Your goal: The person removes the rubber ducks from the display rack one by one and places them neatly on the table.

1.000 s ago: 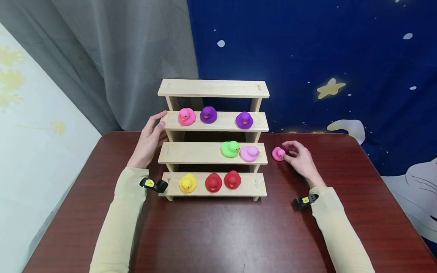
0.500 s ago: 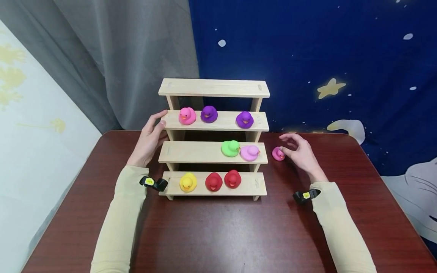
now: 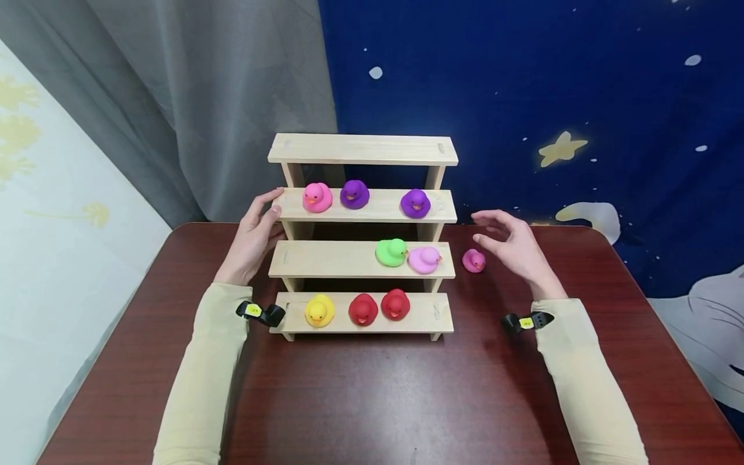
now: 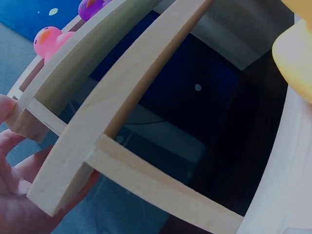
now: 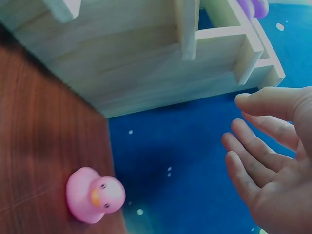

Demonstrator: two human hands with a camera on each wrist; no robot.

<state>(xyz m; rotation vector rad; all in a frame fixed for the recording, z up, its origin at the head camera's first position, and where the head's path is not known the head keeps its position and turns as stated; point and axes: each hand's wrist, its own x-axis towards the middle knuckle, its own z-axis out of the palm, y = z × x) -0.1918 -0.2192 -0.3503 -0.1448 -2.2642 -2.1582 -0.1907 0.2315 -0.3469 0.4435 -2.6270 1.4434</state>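
Note:
My left hand (image 3: 248,242) grips the left end of a four-tier wooden stand (image 3: 322,259); in the left wrist view its fingers (image 4: 41,165) wrap the plank ends. To the right of the stand, a small pink rubber duck (image 3: 473,261) sits upright on the table. Just beyond and right of that duck hovers my right hand (image 3: 514,248), fingers relaxed and spread from the thumb, holding nothing. The right wrist view has the pink duck (image 5: 95,195) on the tabletop, well apart from the fingertips.
Rubber ducks stand on three tiers: a pink duck (image 3: 317,197) and two purple ones second from top, a green duck (image 3: 392,252) and a lilac one below, a yellow duck (image 3: 320,310) and two red ones lowest. Curtains hang behind the dark table (image 3: 349,394).
My right hand has let go of the small pink duck and drawn up and back from it, fingers parting. The duck stays on the table. My left hand keeps its place on the stand.

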